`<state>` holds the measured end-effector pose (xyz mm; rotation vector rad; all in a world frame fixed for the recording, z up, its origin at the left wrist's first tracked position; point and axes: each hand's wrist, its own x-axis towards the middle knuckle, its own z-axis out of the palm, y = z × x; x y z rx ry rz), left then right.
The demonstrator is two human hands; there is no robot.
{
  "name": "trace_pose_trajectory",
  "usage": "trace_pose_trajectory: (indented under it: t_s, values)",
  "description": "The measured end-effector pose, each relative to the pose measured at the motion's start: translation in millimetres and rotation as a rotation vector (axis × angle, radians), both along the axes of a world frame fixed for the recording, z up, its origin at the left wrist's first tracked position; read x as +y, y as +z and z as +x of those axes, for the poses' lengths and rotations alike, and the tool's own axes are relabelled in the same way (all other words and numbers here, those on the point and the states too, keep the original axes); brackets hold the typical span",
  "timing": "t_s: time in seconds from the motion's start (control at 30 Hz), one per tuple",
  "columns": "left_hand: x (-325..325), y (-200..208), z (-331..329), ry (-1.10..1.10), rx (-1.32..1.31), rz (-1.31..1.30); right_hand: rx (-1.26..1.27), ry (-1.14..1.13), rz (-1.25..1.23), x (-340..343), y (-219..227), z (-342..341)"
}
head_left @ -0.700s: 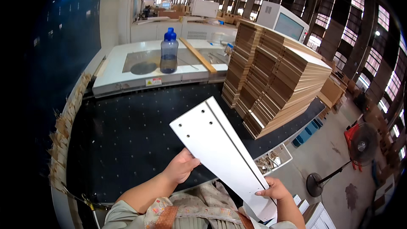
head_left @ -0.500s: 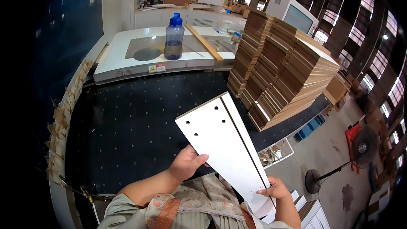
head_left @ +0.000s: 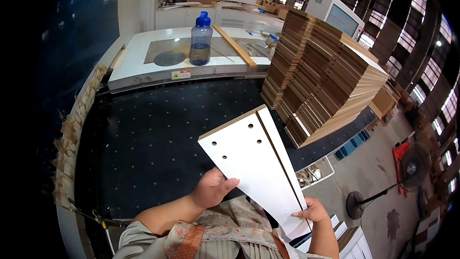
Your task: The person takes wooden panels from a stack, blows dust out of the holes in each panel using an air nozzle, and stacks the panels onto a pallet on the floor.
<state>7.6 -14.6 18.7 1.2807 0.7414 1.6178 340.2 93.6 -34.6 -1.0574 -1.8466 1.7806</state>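
Between my hands is a long white board point(head_left: 254, 168), tilted over the near edge of a black table. It has a dark groove along its right side and several drilled holes near its far end. My left hand point(head_left: 214, 188) grips the board's left edge, thumb on the white face and fingers hidden beneath. Near the lower end, my right hand point(head_left: 312, 211) holds the right edge, its thumb also on top. A tall stack of similar boards point(head_left: 326, 76), brown edges outward, stands on the table just beyond the held board.
The black table point(head_left: 158, 139) is dotted with small studs. Behind it, a white machine ledge carries a blue bottle point(head_left: 200, 43) and a wooden strip point(head_left: 234, 45). On the right are a white tray of scraps point(head_left: 316, 172) and a floor fan point(head_left: 411, 168). More boards point(head_left: 352, 242) lie beside my right arm.
The board's far end has tipped slightly, and more of its brown end edge shows. Both hands keep their hold. The surroundings have shifted slightly right and up in the view.
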Motion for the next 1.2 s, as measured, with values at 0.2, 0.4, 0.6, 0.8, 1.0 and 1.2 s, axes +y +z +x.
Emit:
trace_pose_trajectory:
  t_s: [0.2,0.4,0.6,0.8,1.0,1.2]
  values:
    - [23,-9,-3,-0.064,-0.598,-0.065,-0.115,-0.045,0.359,-13,-6,-14]
    - [55,-52,-24,-0.113,-0.968,0.042,-0.182,0.139,1.24,-62,-4,-61]
    - [68,-50,-29,-0.432,-0.81,0.311,-0.049,0.137,1.113,-76,-59,-68]
    - [76,-55,-34,-0.663,-0.703,0.421,0.019,-0.004,1.055,-81,-66,-93]
    - [76,-55,-30,-0.593,-0.762,0.375,-0.027,-0.01,0.926,-72,-87,-82]
    - [88,-68,-33,-0.731,-0.78,0.443,-0.042,-0.003,0.926,-75,-83,-86]
